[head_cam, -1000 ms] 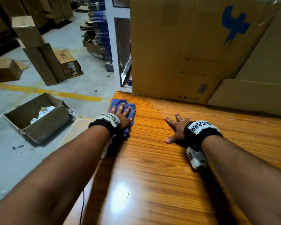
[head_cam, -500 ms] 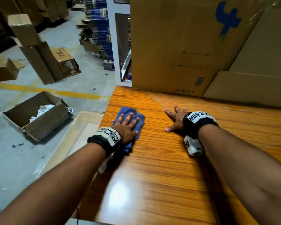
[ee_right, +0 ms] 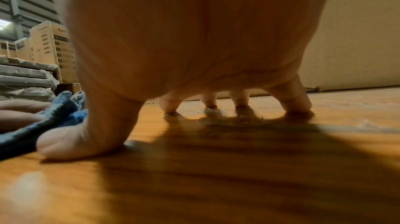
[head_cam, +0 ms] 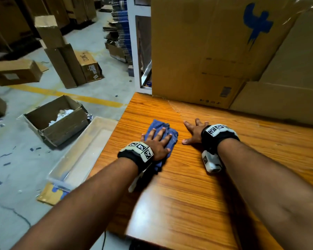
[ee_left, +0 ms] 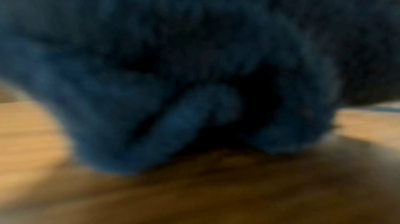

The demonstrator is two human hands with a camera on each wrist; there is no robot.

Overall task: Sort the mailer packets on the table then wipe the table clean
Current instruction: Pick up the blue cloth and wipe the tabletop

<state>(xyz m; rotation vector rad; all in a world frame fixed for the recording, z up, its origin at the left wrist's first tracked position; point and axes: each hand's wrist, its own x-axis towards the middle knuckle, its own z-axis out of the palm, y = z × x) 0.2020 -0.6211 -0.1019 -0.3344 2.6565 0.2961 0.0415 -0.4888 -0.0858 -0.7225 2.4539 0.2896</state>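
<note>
A crumpled blue cloth [head_cam: 170, 135] lies on the orange wooden table [head_cam: 188, 195] near its far left corner. My left hand [head_cam: 158, 141] presses flat on it with straight, spread fingers. The left wrist view shows only the blurred blue cloth [ee_left: 173, 73] against the table top [ee_left: 216, 193]. My right hand [head_cam: 193, 131] rests beside the cloth, fingers spread and fingertips [ee_right: 296, 106] propped on the wood, thumb almost touching the cloth [ee_right: 62, 108]. No mailer packets are in view.
Large cardboard boxes [head_cam: 215, 51] stand along the table's back edge. Left of the table, on the floor, are a clear plastic tray [head_cam: 83, 152], an open carton with white paper [head_cam: 56, 120] and more boxes [head_cam: 61, 64]. The table's left edge [head_cam: 114, 141] is close to my left hand.
My left hand has slid the blue cloth from the table's far left corner toward the right and nearer me, up beside the right hand. The right hand has stayed planted.
</note>
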